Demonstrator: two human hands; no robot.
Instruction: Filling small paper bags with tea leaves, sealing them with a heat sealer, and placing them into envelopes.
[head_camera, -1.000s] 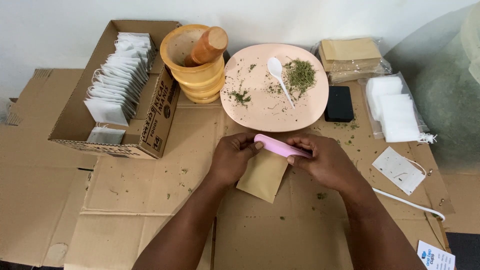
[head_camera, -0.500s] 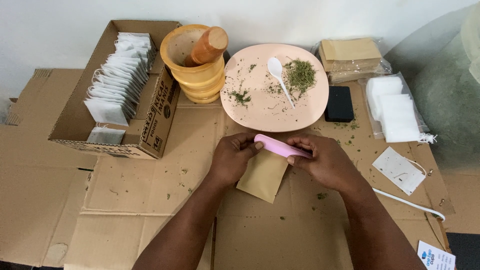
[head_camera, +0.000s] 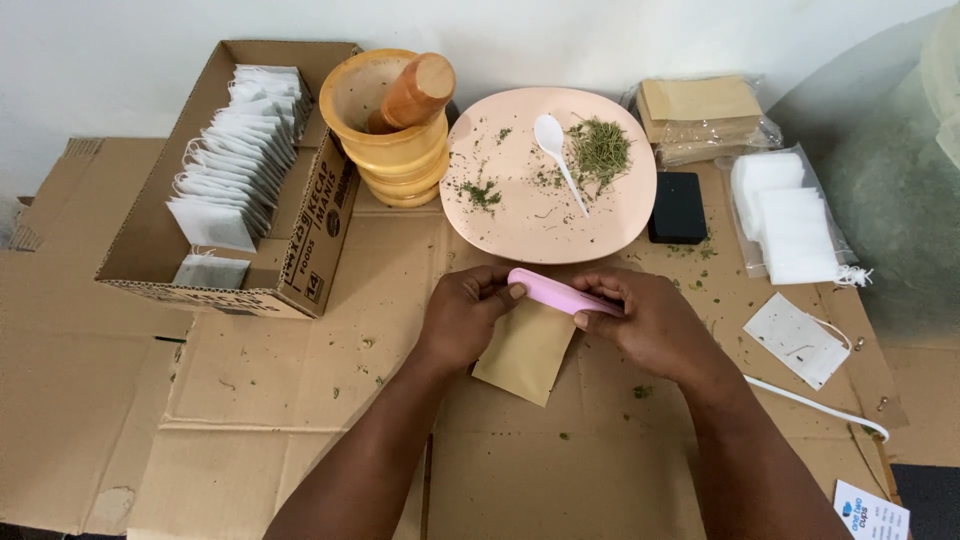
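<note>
A small brown paper pouch lies on flattened cardboard in front of me, its top edge clamped under a pink bar-shaped sealer. My left hand pinches the sealer's left end and the pouch's upper left corner. The right end of the sealer sits in my right hand, fingers curled over it. Just beyond stands a peach plate with dried green herbs and a white plastic spoon.
A wooden mortar with pestle stands left of the plate. An open cardboard box holds several white tea bags. At right: a black device, stacked brown pouches, bagged white filters, a loose tea bag, a white cable.
</note>
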